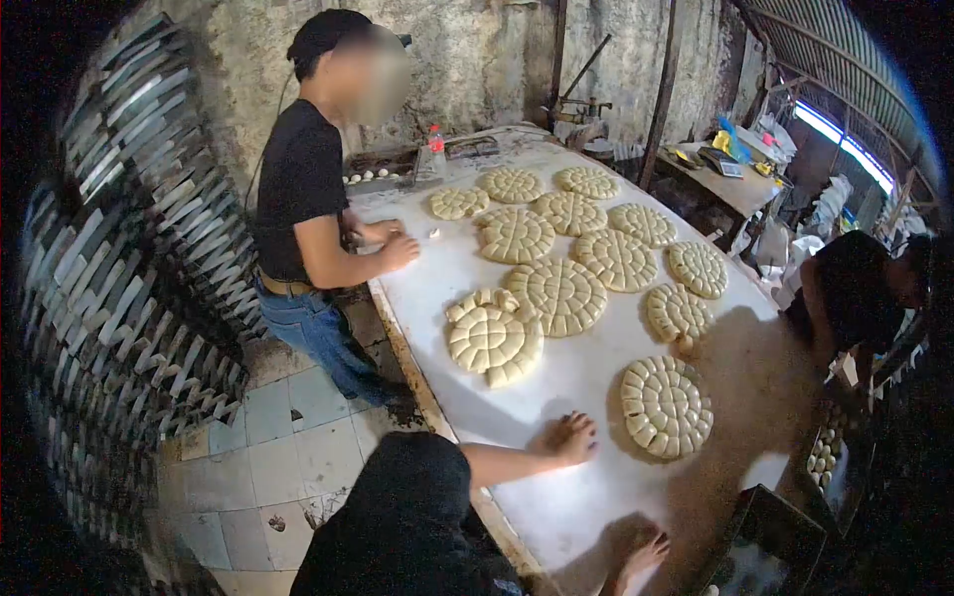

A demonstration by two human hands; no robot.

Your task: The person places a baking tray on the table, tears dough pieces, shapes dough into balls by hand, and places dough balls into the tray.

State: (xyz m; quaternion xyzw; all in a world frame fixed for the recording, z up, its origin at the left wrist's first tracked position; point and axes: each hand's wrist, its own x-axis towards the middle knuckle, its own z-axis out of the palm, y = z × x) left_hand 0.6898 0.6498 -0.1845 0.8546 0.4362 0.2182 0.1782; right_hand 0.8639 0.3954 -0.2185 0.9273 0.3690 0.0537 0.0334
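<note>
left hand [575, 440] of the person rests on the white tabletop [537, 517], lower centre in the head view, fingers curled; whether it grips anything cannot be told. the right hand [646, 554], at the bottom edge, has loosely bent fingers, its palm side hidden. up and right of the left hand sits the nearest dough round [667, 407], its rings apparently whole. most other rounds toward top centre look as complete, but the partly ringed round [494, 338] left of centre seems unfinished. loose dough balls [818, 464] at lower right suggest dough left over. the table's edge [415, 375] slants from middle left to bottom centre; bare surface separates the hands, and a dark tray [785, 517] limits room at lower right.
</note>
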